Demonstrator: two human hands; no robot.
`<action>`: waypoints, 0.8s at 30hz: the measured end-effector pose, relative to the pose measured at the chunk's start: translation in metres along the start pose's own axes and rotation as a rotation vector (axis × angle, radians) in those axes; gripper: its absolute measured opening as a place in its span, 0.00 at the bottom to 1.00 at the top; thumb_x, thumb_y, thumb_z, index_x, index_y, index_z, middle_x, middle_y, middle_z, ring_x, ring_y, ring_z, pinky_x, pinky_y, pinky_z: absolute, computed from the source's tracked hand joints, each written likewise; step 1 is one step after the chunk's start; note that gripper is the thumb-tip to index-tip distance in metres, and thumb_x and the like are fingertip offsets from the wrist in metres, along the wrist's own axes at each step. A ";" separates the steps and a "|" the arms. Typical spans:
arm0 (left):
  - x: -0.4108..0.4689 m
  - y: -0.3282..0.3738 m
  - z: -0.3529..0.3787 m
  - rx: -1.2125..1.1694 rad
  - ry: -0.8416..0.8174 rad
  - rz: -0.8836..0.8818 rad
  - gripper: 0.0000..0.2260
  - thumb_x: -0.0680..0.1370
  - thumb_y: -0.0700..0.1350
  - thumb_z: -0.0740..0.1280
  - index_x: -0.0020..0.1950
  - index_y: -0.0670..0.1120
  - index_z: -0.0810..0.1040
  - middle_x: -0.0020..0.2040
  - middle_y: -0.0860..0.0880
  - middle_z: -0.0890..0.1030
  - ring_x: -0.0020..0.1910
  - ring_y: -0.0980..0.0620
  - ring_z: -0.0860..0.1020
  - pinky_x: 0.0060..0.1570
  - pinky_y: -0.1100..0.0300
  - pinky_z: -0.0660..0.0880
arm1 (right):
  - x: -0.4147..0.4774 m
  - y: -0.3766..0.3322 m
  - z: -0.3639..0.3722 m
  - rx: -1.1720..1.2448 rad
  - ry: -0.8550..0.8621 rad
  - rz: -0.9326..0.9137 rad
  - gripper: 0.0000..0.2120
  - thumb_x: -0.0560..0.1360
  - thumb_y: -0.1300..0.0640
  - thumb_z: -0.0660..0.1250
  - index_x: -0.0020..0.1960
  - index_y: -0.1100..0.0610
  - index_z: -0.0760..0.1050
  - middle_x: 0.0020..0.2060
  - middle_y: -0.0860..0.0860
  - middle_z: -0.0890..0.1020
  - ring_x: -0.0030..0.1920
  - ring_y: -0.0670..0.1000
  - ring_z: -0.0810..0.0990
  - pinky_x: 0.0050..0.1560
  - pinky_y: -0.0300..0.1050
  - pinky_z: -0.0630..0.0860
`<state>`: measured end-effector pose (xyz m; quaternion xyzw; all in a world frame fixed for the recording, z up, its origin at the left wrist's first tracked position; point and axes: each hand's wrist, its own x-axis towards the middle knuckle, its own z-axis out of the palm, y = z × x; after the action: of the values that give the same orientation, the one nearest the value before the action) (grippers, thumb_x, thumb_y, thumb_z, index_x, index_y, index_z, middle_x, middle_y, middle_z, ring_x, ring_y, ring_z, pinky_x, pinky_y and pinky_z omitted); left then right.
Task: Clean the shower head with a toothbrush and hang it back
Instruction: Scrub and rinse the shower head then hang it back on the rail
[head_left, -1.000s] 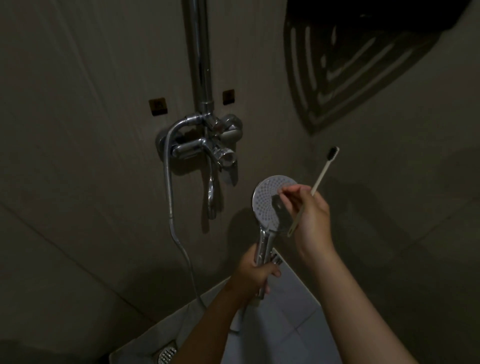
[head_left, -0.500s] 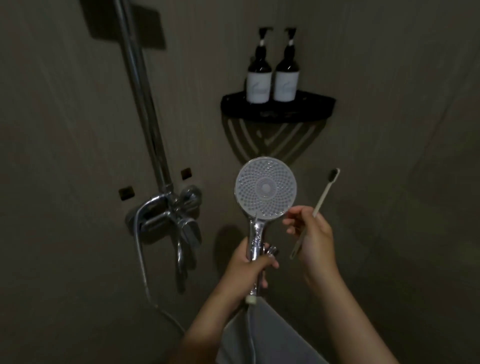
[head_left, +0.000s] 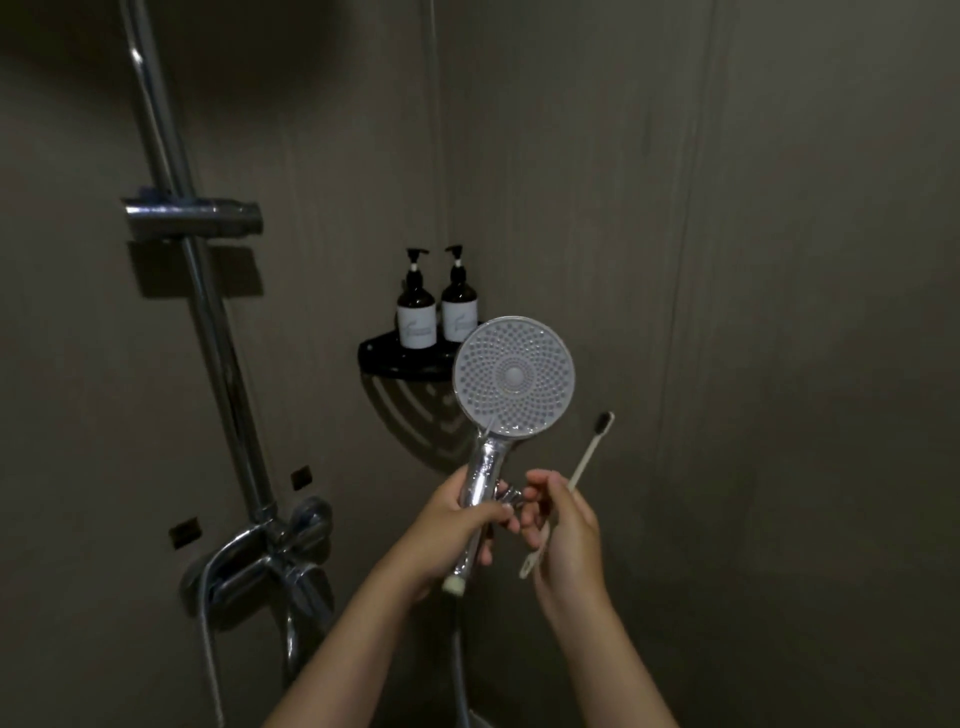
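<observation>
Dim shower corner, grey-brown panelled walls. At far left a chrome riser rail is mounted upright, slightly tilted in view, with a holder bracket clamped on it, nothing hung in it. Below, the chrome mixer valve is fixed to the wall, a hose dropping from it. Two small dark square marks are seen on the wall beside the valve.

In the corner a black corner shelf is seen, two dark pump bottles with white labels stood on it, touching or nearly touching each other.

The shower head is held upright at centre, nozzle face turned to the camera, partly overlapping the shelf's right end. Its chrome handle is gripped by the left hand, fingers wrapped tight around it, thumb across the front.

Just beside it, the right hand is raised, fingertips curled toward the small knob on the handle; contact cannot be told. A toothbrush is pinched in the same hand, dark bristles up and to the right, pale handle end poking out below the palm. Toothbrush head is apart from the shower face.
</observation>
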<state>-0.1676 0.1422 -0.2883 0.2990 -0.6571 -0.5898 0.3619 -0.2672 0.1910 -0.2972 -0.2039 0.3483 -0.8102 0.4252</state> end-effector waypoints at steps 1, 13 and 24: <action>0.000 0.007 0.003 0.010 -0.037 0.000 0.12 0.66 0.38 0.67 0.48 0.43 0.71 0.32 0.46 0.78 0.21 0.55 0.72 0.19 0.65 0.67 | -0.002 -0.004 0.000 0.035 0.005 0.011 0.09 0.79 0.63 0.58 0.44 0.62 0.74 0.30 0.53 0.71 0.21 0.43 0.68 0.19 0.32 0.64; 0.002 0.018 0.017 0.061 -0.216 -0.036 0.20 0.67 0.38 0.64 0.58 0.37 0.71 0.33 0.44 0.78 0.24 0.49 0.70 0.21 0.64 0.66 | -0.010 -0.010 -0.011 0.052 0.020 0.054 0.15 0.68 0.56 0.70 0.53 0.60 0.77 0.23 0.48 0.76 0.19 0.42 0.68 0.18 0.33 0.64; -0.006 0.015 0.019 0.025 -0.326 -0.105 0.21 0.69 0.38 0.62 0.60 0.34 0.69 0.30 0.44 0.78 0.19 0.54 0.71 0.19 0.67 0.67 | -0.008 -0.002 -0.014 0.017 -0.151 0.214 0.23 0.65 0.48 0.70 0.51 0.65 0.76 0.20 0.51 0.72 0.15 0.45 0.64 0.16 0.38 0.68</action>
<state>-0.1793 0.1597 -0.2754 0.2381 -0.6978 -0.6403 0.2155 -0.2730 0.2042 -0.3053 -0.2225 0.3283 -0.7453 0.5360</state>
